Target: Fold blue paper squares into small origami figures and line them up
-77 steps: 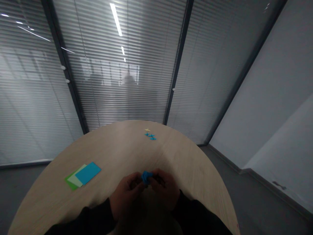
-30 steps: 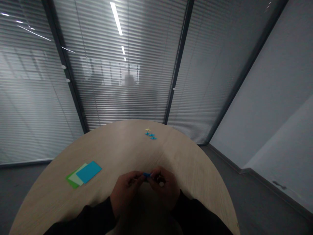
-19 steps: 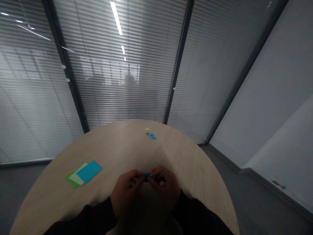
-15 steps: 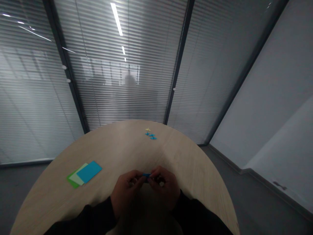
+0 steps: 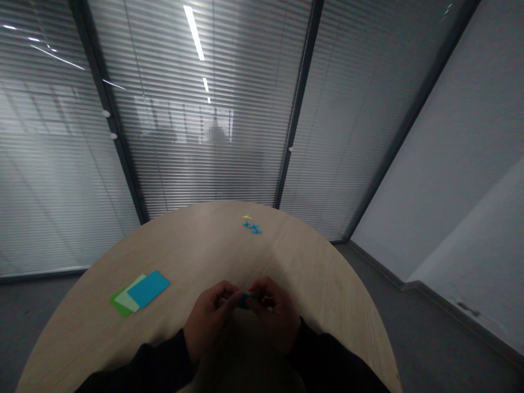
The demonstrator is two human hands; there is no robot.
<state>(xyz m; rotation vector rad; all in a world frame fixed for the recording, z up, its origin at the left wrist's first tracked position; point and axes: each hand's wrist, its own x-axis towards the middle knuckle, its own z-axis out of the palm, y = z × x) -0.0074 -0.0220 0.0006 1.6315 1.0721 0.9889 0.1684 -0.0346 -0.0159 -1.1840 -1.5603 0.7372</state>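
Close to my body, above the near part of the round table, my two hands meet at the fingertips. Between them is a small piece of folded blue paper, mostly covered by fingers and in shadow. My left hand pinches its left side, thumb on top. On its right side, my right hand grips it with thumb and curled fingers. How the paper is folded cannot be made out.
Left of my hands lie overlapping sheets: blue paper over pale green paper and bright green paper. Near the far edge sit a small yellow folded paper shape and several blue folded shapes. Blinds hang behind the table.
Both hands stay in place with slightly shifted fingers. Less of the blue paper shows between them now, and the thumbs sit closer over it.
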